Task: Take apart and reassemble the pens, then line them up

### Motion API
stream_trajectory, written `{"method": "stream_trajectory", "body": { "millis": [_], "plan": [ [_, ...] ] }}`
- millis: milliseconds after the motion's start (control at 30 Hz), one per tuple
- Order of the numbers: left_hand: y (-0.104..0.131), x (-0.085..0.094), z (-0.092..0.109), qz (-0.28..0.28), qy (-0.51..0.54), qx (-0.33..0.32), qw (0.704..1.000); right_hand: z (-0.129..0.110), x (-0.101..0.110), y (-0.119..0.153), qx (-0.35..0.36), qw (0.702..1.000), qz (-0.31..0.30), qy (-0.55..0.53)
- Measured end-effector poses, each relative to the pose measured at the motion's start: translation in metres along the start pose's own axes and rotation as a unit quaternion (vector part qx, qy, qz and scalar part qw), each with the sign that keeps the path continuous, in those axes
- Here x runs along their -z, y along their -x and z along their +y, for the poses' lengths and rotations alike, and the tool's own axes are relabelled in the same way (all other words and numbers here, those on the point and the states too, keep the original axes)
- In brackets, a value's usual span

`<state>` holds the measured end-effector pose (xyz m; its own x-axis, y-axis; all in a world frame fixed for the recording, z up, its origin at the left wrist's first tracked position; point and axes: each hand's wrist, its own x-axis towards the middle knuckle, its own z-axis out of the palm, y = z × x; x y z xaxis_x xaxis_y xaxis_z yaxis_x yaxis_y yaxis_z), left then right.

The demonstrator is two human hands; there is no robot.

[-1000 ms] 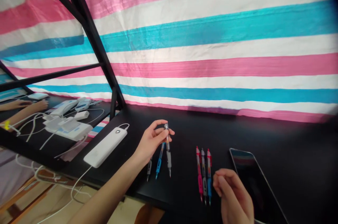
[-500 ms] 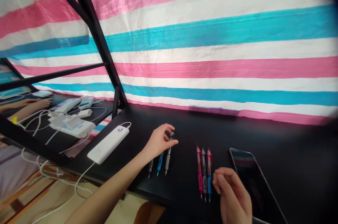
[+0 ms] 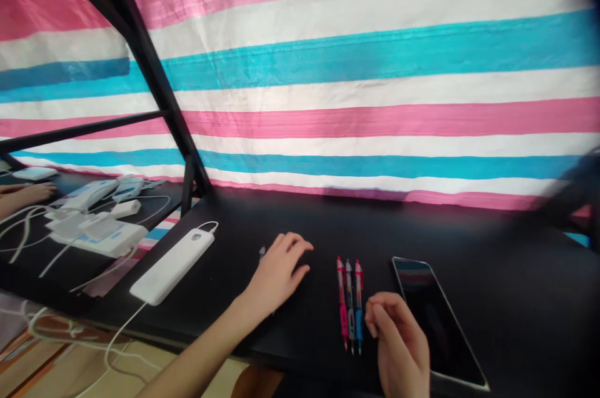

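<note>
My left hand (image 3: 277,273) is spread palm down over the black table (image 3: 309,335), its fingers apart. It covers most of the left pens; only the tip of one pen (image 3: 262,252) shows beyond it. Right of that hand, three pens lie side by side: one with a pink grip (image 3: 344,320), one with a grey grip (image 3: 351,321) and one with a blue grip (image 3: 359,323). Close to the blue-grip pen, my right hand (image 3: 398,338) is closed, fingers curled against the thumb; whether anything is inside is hidden.
A phone (image 3: 440,323) lies beside my right hand. To the left are a white power bank (image 3: 173,267) with a cable and a power strip (image 3: 112,238) with plugs. A black metal frame (image 3: 154,73) rises there. Another person's hand (image 3: 30,195) is at the far left.
My left hand has opened from its curled pose around a pen and now lies flatter over the left pens. The view has shifted a little to the right.
</note>
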<state>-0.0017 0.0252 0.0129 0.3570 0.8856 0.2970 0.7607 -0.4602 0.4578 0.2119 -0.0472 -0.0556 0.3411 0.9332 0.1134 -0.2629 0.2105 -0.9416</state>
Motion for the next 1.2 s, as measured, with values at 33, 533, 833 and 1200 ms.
{"method": "stream_trajectory", "body": {
  "millis": [33,533,833,1200],
  "plan": [
    [0.005,-0.004,0.008,-0.021,0.005,-0.036,0.999,0.0,-0.001,0.0,0.004,1.0,0.008,-0.003],
    [0.024,-0.041,0.028,-0.038,-0.129,-0.238,0.962,-0.001,-0.003,-0.002,0.004,0.999,0.015,-0.047],
    [0.03,-0.032,0.031,0.15,-0.068,-0.205,0.965,0.0,0.001,-0.001,0.032,0.998,-0.02,0.047],
    [0.043,-0.038,0.035,0.263,0.061,-0.146,0.952,-0.003,-0.001,-0.002,0.001,0.991,-0.049,0.126]
  ]
}}
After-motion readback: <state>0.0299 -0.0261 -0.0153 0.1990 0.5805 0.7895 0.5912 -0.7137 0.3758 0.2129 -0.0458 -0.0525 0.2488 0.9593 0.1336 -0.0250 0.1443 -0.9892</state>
